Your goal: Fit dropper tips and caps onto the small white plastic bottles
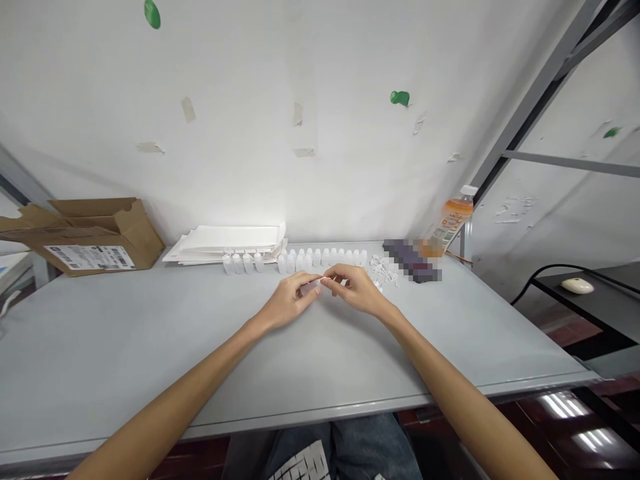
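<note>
Over the middle of the grey table [225,373], my left hand [290,298] is closed around a small translucent bottle [310,287] lying sideways. My right hand [354,288] pinches at the bottle's right end, where a small white piece shows between the fingertips. The two hands nearly touch. Behind them stands a row of small translucent bottles [317,259]. Farther left are several similar bottles [243,264] with thin tips on top. Just right of the row lies a pile of small white pieces [384,269].
An open cardboard box [95,233] stands at the back left. White sheets [227,241] are stacked near the wall. A blurred dark item [413,260] and an orange drink bottle [450,223] are at the back right. A mouse [577,286] rests on a side surface.
</note>
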The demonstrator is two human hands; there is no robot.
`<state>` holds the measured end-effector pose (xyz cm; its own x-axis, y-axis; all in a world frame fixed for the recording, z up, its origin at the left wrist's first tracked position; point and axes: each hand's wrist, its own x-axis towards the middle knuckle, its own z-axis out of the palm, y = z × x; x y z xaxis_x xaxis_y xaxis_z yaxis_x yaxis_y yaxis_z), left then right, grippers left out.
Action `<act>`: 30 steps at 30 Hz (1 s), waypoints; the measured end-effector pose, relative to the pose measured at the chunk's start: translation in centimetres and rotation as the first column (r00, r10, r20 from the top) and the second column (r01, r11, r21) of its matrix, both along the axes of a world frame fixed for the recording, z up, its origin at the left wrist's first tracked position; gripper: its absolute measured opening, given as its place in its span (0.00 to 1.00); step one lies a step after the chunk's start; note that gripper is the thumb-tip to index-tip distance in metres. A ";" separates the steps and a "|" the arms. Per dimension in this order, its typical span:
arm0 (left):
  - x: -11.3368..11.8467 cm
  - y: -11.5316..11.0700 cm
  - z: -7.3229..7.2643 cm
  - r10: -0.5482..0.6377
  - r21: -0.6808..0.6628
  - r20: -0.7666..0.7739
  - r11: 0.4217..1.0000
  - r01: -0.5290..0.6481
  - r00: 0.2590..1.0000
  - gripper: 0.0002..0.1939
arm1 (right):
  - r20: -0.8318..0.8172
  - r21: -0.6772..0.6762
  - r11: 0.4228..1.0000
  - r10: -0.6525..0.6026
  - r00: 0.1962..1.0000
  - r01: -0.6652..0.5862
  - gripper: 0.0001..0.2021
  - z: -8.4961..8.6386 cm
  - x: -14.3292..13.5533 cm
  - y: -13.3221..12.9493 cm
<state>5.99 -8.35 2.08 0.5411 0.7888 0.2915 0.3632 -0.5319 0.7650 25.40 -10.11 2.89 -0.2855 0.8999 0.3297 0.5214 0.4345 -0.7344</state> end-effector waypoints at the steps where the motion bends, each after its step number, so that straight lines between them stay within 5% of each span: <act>1: -0.1 0.0 0.1 -0.009 -0.036 0.022 0.999 0.009 1.000 0.17 | -0.009 0.005 1.000 -0.007 1.000 0.007 0.12 0.0 0.1 0.0; 8: -0.3 0.2 0.5 -0.105 -0.253 0.115 0.959 0.131 0.988 0.17 | 0.008 0.012 1.000 0.008 1.000 -0.008 0.13 0.1 -0.1 -0.1; 18: 0.0 0.0 -0.4 -0.012 0.037 0.003 0.999 0.011 1.000 0.14 | 0.204 0.132 0.991 -0.055 0.977 0.028 0.18 -0.8 -0.3 0.2; 24: 0.2 -0.3 -0.8 0.037 0.186 0.008 0.982 -0.038 0.999 0.14 | 0.189 0.057 0.996 -0.072 0.979 0.062 0.21 -0.6 -0.5 0.1; 30: -0.2 0.1 0.0 0.025 -0.037 0.078 0.999 -0.022 0.997 0.17 | 0.053 0.086 0.996 -0.044 0.998 0.039 0.15 0.0 -0.5 -0.2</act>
